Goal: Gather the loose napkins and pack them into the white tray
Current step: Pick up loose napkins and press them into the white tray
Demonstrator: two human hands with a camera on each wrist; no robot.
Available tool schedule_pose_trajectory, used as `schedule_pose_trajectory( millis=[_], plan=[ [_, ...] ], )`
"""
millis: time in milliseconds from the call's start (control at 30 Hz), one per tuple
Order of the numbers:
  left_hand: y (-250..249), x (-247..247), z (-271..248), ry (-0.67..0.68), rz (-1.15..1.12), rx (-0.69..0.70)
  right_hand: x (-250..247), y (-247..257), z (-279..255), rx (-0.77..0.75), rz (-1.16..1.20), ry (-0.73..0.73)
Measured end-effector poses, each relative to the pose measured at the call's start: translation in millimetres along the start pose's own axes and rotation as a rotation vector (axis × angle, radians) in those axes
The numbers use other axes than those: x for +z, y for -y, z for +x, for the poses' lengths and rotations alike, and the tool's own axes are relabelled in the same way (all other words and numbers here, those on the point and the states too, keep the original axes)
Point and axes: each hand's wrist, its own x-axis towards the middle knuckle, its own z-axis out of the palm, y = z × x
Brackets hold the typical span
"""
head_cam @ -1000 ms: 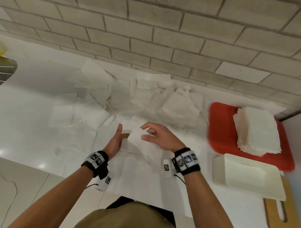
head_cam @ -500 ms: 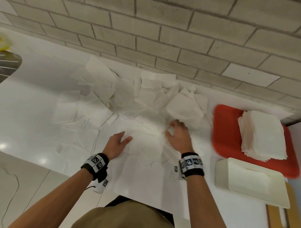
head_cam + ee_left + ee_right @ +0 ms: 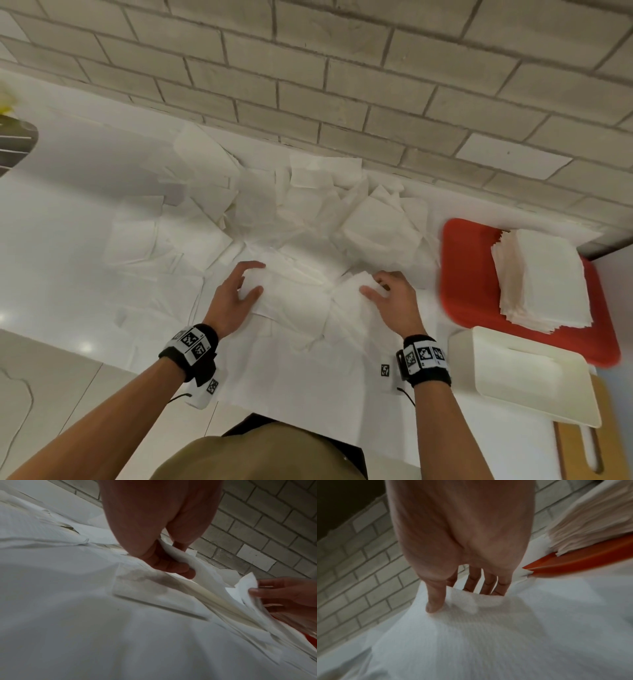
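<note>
Head view, left hand [image 3: 236,294] pinching loose napkins [image 3: 294,298], right hand [image 3: 390,301] gripping same bundle, white tray [image 3: 534,380] nearby

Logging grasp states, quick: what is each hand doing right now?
Left hand: grips the edge of a loose napkin, thumb and fingers curled round it.
Right hand: pinches another napkin between thumb and fingers.

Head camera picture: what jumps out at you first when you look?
The red tray at the right stands out, with a neat napkin stack on it. Loose napkins litter the white counter by the brick wall. In the middle, the left hand and right hand each hold napkins.
</note>
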Motion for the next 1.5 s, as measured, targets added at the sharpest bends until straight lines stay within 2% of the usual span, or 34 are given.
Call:
schedule_pose_trajectory(
  millis=[67, 133, 233, 300, 433, 467, 533, 600, 767, 867, 1000, 1200, 1367, 1433, 1500],
  plan=[
    [1, -3, 1, 0.033, 0.048, 0.041, -17, 11, -7, -0.060, 0.070, -0.020],
    [1, -6, 2, 0.078, 0.046, 0.039, -38, 37, -15, -0.118, 0.155, 0.023],
    [-10, -8, 1, 0.132, -0.050, -0.073, -52, 85, -21, -0.240, 0.274, 0.144],
    [-20, -7, 1, 0.163, -0.170, -0.158, -37, 113, -16, -0.300, 0.259, 0.221],
    [-43, -10, 0, 0.217, -0.397, -0.315, 36, 138, 0, -0.359, 0.111, 0.339],
    [-47, -10, -1, 0.224, -0.416, -0.320, 55, 139, 3, -0.347, 0.054, 0.362],
    [-54, -8, -3, 0.198, -0.298, -0.264, 80, 142, 3, -0.320, -0.046, 0.385],
    [-52, -6, -2, 0.169, -0.129, -0.186, 92, 142, 2, -0.317, -0.068, 0.368],
    [-39, -7, 3, 0.109, 0.038, -0.070, 84, 142, -4, -0.279, -0.003, 0.352],
    [-56, -6, 6, 0.101, 0.101, 0.050, 66, 133, -8, -0.254, 0.039, 0.324],
    [-86, -6, 10, 0.016, 0.140, 0.119, 38, 102, -15, -0.261, 0.060, 0.223],
    [-140, 4, 4, -0.062, 0.164, 0.163, -7, 61, -48, -0.085, 0.418, 0.115],
    [-187, 37, -13, -0.099, 0.082, 0.140, -59, 40, -85, -0.022, 0.766, 0.039],
    [-208, 58, -23, -0.090, -0.019, 0.099, -84, 29, -100, -0.014, 0.827, -0.057],
    [-227, 82, -32, -0.075, -0.092, 0.078, -117, 20, -116, -0.046, 0.772, -0.198]
  ],
)
